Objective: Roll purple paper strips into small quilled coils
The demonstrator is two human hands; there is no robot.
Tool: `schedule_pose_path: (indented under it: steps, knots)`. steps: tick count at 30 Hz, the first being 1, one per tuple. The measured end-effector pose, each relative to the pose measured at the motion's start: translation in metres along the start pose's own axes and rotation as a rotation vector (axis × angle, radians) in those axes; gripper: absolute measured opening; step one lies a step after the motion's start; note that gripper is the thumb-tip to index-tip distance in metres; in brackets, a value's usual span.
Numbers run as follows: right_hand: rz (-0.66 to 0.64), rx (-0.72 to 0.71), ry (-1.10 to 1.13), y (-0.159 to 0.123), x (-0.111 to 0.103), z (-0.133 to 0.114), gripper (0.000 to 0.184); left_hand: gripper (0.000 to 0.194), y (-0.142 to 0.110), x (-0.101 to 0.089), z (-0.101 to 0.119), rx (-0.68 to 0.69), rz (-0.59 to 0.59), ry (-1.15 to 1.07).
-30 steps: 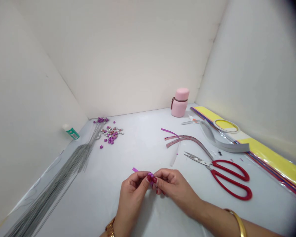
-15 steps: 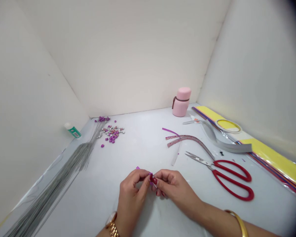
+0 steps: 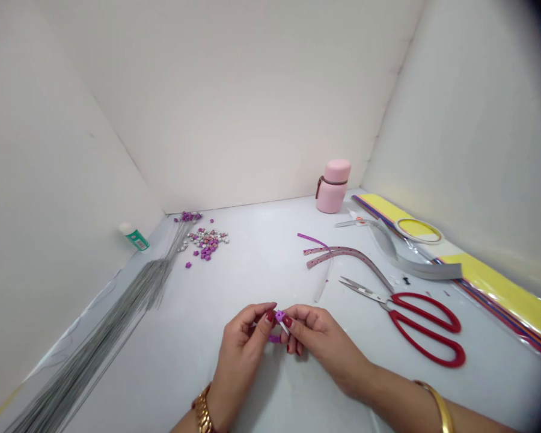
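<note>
A narrow purple paper strip with a whitish underside is folded into a small knot at the fingertips, near the front of the table. My left hand pinches it from the left with thumb and forefinger. From the right, my right hand holds the folded part between thumb and fingers, the other fingers curled beneath. Part of the strip is hidden behind the fingers. Further back on the left lies a loose pile of small folded paper stars, purple, silver and pinkish.
Red-handled scissors lie right of my hands, near loose paper strips. Grey strips, a tape roll and yellow sheets are further right. A pink flask, glue stick and thin grey wires also stand or lie around.
My fingertips have drawn slightly apart, and the purple knot now shows between them. The strip's tail has shifted from above my left hand to below it.
</note>
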State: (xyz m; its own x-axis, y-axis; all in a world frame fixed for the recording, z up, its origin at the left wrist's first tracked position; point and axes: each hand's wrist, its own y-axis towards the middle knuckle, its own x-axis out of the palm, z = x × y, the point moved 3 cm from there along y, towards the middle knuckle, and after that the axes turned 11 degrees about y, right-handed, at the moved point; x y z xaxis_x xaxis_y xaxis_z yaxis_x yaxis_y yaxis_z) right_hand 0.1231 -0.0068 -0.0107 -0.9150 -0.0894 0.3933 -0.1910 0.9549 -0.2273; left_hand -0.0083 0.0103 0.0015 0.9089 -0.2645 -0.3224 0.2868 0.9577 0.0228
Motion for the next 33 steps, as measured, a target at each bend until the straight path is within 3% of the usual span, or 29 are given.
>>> schedule_pose_path:
  steps: [4, 9, 16, 20, 24, 29, 33]
  knots:
    - [-0.024, 0.036, -0.017, 0.0, 0.001, 0.001, 0.026, 0.016, 0.004, 0.0, -0.002, -0.049, -0.047, -0.071]
    - [-0.012, 0.036, -0.004, 0.0, 0.0, 0.001, 0.03, 0.013, 0.003, 0.001, -0.003, -0.059, -0.026, -0.112]
    - [-0.002, 0.057, 0.009, 0.001, -0.001, 0.006, 0.027, 0.011, 0.001, 0.007, -0.008, -0.199, -0.013, -0.267]
    - [0.004, 0.064, -0.014, 0.0, -0.002, 0.007, 0.026, 0.01, 0.001, 0.006, -0.009, -0.214, 0.019, -0.244]
    - [-0.001, 0.072, -0.004, 0.0, 0.0, 0.004, 0.026, 0.009, -0.002, 0.004, -0.01, -0.113, 0.077, -0.088]
    - [-0.038, 0.083, 0.114, -0.002, 0.004, -0.001, 0.029, 0.012, -0.007, -0.002, -0.001, 0.195, 0.162, 0.248]
    - [-0.031, 0.065, 0.175, -0.003, 0.003, -0.001, 0.029, 0.017, -0.008, -0.002, 0.004, 0.321, 0.143, 0.298]
